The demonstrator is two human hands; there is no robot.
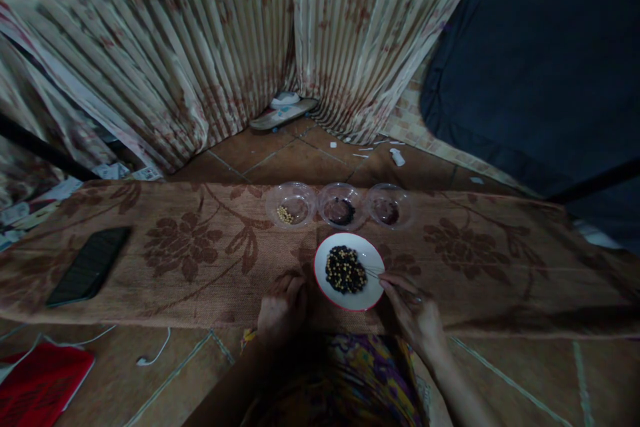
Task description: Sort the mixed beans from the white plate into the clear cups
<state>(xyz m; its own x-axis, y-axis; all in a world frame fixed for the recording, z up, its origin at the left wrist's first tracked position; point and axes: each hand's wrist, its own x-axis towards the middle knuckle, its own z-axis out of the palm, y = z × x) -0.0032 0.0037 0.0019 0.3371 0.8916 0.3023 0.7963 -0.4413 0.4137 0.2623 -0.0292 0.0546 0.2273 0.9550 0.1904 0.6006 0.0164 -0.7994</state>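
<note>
A white plate with a red rim (373, 293) stands on the cloth in front of me. Mixed black and yellow beans (345, 269) lie heaped on it. Thin metal tweezers (373, 272) are pinched in my right hand (415, 313), their tips at the right side of the heap. My left hand (281, 307) rests on the cloth left of the plate, fingers curled in and nothing visible in them. Behind the plate stand three clear plastic bowls: the left bowl (303, 195) has some yellow beans, the middle bowl (336, 192) black beans, the right bowl (393, 195) dark reddish ones.
A brown flowered cloth (240, 307) covers the long, narrow table. A dark phone (90, 267) lies at its left end. Beyond are striped curtains (240, 33), a skateboard (283, 117) and white scraps on the tiled floor. A red bag (45, 380) and a white earphone (143, 361) lie lower left.
</note>
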